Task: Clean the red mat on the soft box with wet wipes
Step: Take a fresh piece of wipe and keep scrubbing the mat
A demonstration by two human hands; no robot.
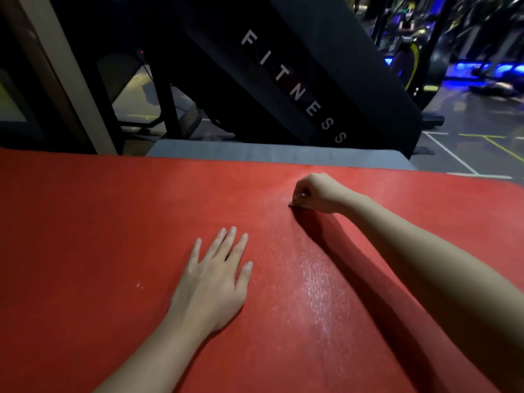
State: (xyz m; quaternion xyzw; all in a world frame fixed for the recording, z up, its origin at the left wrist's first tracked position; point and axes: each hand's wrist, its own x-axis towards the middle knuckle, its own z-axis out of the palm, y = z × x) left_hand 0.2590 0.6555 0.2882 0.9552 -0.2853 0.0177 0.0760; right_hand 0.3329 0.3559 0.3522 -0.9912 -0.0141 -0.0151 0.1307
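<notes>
The red mat covers most of the lower view, lying on a grey soft box whose top shows along the mat's far edge. My left hand rests flat on the mat, fingers straight and spread. My right hand reaches farther out with curled fingers and grips a small wad of wet wipe, pressed onto the mat; most of the wipe is hidden under the hand. A wet, shiny streak runs along the mat from near that hand back toward me.
A large black padded panel lettered FITNESS leans just beyond the soft box. A pale pillar stands at the far left. Gym machines with blue lights fill the far right, on a dark floor with painted lines.
</notes>
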